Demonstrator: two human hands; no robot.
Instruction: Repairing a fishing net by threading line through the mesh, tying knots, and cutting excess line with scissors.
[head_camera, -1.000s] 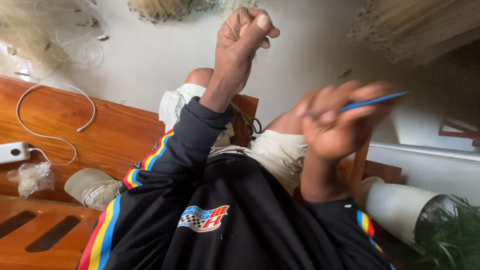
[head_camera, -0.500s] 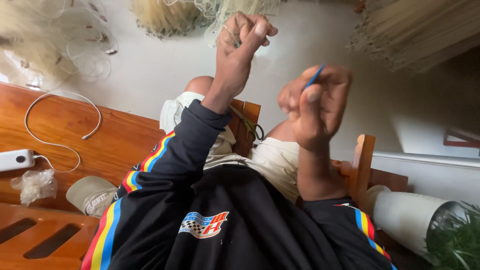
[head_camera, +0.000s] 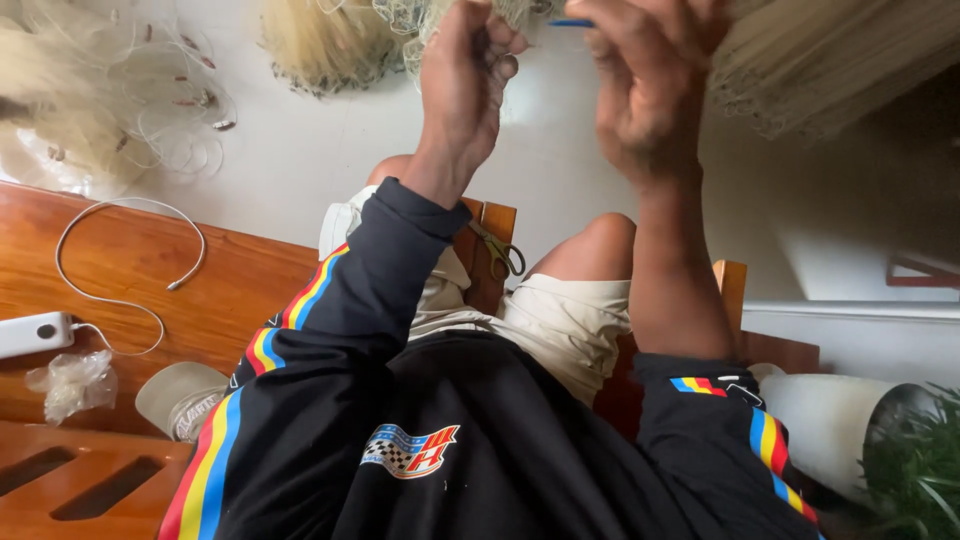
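scissors (head_camera: 497, 251), white cable (head_camera: 120, 250), cap (head_camera: 180, 398), plant (head_camera: 915, 470)

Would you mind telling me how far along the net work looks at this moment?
Done: hard to judge; net is bunched on the floor at the top, with no finished part marked out. In hand: the left hand pinches pale net mesh while the right hand holds a thin blue tool beside it. Left: unclear; the scissors lie unused on the wooden seat by the knee.
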